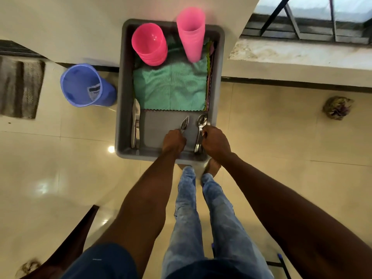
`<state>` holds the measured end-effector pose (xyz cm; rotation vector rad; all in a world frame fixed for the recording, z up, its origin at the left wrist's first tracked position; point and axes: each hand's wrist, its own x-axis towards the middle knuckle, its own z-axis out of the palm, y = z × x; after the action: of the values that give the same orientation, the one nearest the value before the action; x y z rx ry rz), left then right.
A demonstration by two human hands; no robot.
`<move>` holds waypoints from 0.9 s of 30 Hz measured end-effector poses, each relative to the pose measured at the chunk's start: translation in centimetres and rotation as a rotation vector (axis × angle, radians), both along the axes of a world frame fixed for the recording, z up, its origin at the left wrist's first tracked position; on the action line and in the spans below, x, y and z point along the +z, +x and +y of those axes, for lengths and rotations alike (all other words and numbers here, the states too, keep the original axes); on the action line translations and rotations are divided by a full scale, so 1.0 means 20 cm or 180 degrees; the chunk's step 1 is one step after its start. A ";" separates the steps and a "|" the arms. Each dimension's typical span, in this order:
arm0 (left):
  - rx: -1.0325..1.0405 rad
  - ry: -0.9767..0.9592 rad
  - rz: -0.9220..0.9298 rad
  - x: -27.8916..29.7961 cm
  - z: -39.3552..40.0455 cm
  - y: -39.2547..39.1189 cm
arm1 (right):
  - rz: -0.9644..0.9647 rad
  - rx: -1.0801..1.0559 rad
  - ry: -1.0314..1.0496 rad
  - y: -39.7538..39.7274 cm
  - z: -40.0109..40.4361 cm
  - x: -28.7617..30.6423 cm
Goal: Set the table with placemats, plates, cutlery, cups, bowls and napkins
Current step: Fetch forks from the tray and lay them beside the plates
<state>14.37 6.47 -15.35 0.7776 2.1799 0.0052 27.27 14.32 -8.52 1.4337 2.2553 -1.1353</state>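
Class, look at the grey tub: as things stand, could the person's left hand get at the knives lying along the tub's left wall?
Probably yes. The knives lie uncovered in the grey tub, with bare tub floor between them and the left hand. But that hand already grips forks, so it is not free to take them.

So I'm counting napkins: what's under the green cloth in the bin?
Under the green cloth, only scalloped edges of more cloths show along its right side and near edge. How many lie beneath is hidden.
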 end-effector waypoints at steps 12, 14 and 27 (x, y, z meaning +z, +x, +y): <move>0.1653 0.0942 -0.1475 0.53 -0.08 0.12 | 0.0114 -0.0910 -0.0236 0.12 -0.04 0.45; 0.1775 0.1232 -0.1868 0.73 -0.07 0.18 | 0.0261 -0.1306 -0.0242 0.17 -0.07 0.56; -0.0401 0.0236 -0.3038 1.16 0.04 0.45 | 0.0863 -0.4199 0.0349 0.50 -0.56 0.75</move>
<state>23.39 7.36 7.76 0.7414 1.2298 0.3277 37.32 3.19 6.49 3.0953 1.2868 -1.5189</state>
